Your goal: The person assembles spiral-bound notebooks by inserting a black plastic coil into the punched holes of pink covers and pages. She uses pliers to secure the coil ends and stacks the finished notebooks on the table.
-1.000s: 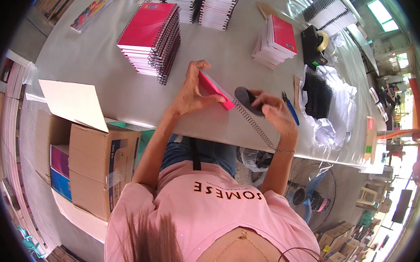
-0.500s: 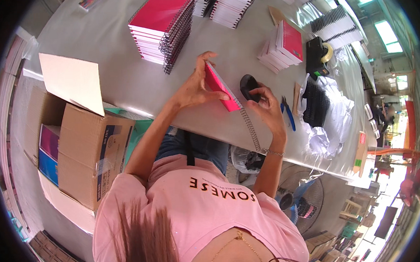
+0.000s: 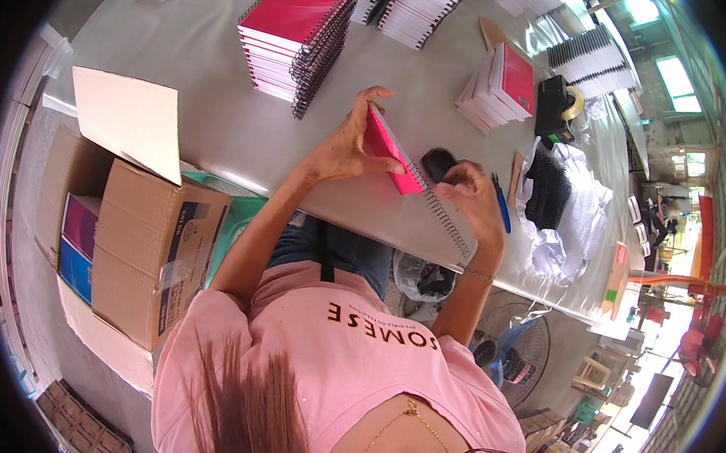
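Pink spiral notebook (image 3: 392, 152): thin, glossy cover, dark wire coil along one long edge. Held tilted on edge above grey surface (image 3: 213, 128), near its front rim; long axis runs from far-left to near-right, coil trailing toward right. Left hand (image 3: 345, 146) closed on notebook's far end, fingers spread over cover. Right hand (image 3: 469, 199) curled around dark roundish object (image 3: 438, 163), touching coil. Stack of pink notebooks (image 3: 298, 37) far-left, blue pen (image 3: 501, 206) just right.

Bare table (image 3: 212, 112) open at nine o'clock of the hands, pink notebook stack (image 3: 298, 35) blocking twelve, white bundle (image 3: 499, 87) and tape dispenser (image 3: 554, 105) crowding two o'clock
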